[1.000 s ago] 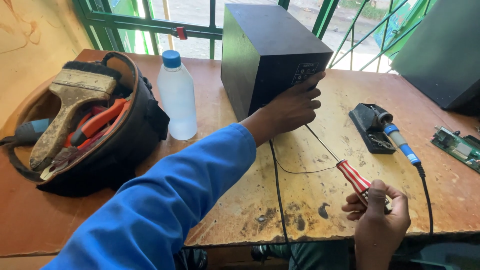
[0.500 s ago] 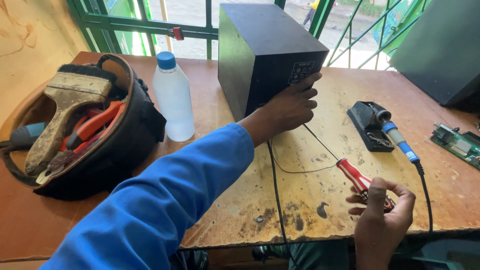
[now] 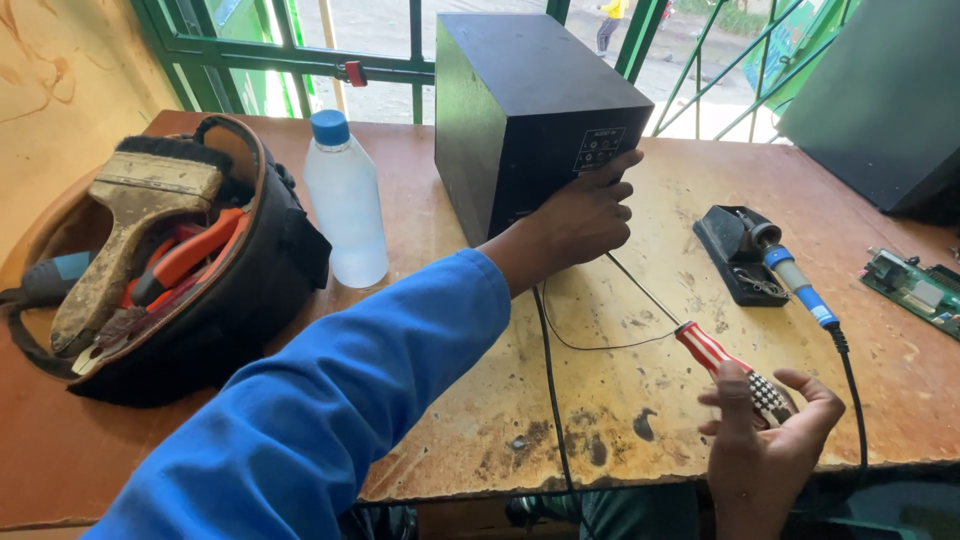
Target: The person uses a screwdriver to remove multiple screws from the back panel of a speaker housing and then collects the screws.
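A black speaker box (image 3: pixel 520 95) stands on the wooden table (image 3: pixel 640 420) near the window. My left hand (image 3: pixel 585 215), in a blue sleeve, grips the box's near right corner by its rear panel. My right hand (image 3: pixel 765 440) holds a long screwdriver (image 3: pixel 715 350) with a red and white striped handle at the table's front edge. Its thin shaft runs up and left toward the base of the box, under my left hand. Black cables (image 3: pixel 550 390) trail from the box over the front edge.
A black tool bag (image 3: pixel 250 290) with a paintbrush (image 3: pixel 125 230) and pliers sits at the left. Beside it stands a clear plastic bottle (image 3: pixel 345 205). A soldering iron (image 3: pixel 795 280) rests on its black stand (image 3: pixel 735 265); a green circuit board (image 3: pixel 915 290) lies far right.
My left hand stays on the speaker box. My right hand has shifted its fingers a little on the screwdriver handle. The view has drifted slightly.
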